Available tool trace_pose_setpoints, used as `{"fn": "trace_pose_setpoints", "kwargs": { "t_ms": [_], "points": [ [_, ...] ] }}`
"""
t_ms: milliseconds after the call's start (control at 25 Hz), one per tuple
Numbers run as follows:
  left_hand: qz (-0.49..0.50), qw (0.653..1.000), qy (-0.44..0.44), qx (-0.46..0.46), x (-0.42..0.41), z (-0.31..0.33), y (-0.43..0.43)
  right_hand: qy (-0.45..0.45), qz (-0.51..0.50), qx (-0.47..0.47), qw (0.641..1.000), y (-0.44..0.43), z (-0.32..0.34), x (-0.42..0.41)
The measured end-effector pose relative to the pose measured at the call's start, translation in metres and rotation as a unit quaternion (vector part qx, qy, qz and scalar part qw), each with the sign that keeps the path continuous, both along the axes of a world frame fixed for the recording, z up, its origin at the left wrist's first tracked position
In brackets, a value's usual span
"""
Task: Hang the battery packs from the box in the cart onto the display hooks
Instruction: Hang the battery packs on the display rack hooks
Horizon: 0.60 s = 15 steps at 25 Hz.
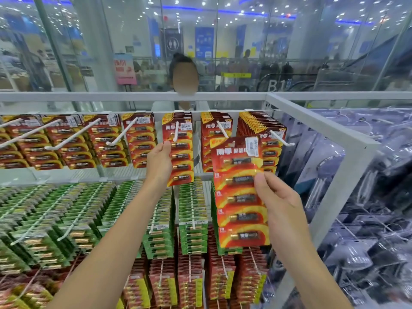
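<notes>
The right edge of the loose red-and-yellow carded battery pack (239, 192) is covered by the right hand (281, 206), and the print on its white paper price label (252, 144) is too smeared to be read. The fingers of the left hand (159, 159) are hidden behind the hooked red-and-yellow battery pack (180, 152). Both forearms are cut off by the bottom edge. The clear-bagged dark goods (367, 197) at the right are blurred beyond telling.
</notes>
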<state>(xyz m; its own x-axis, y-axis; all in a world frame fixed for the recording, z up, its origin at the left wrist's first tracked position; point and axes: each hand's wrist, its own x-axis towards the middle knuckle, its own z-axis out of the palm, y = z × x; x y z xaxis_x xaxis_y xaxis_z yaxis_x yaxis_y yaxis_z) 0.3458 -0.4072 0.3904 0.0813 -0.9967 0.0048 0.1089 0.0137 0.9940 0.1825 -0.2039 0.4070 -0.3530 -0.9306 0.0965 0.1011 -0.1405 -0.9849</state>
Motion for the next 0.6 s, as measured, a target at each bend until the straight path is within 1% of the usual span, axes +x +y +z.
{"fn": "trace_pose_setpoints", "kwargs": {
  "t_ms": [120,320,600],
  "points": [
    [0.013,1.000,0.001,-0.002,-0.006,-0.003,-0.014,0.019,-0.018,0.001,1.000,-0.021,0.006,0.003],
    [0.018,1.000,0.020,0.000,-0.007,-0.001,-0.024,-0.006,-0.026,0.009,1.000,-0.034,0.001,0.002],
    [0.018,1.000,0.019,-0.013,-0.006,-0.008,-0.034,-0.012,-0.036,0.022,0.999,-0.031,-0.009,0.000]
  ]
}}
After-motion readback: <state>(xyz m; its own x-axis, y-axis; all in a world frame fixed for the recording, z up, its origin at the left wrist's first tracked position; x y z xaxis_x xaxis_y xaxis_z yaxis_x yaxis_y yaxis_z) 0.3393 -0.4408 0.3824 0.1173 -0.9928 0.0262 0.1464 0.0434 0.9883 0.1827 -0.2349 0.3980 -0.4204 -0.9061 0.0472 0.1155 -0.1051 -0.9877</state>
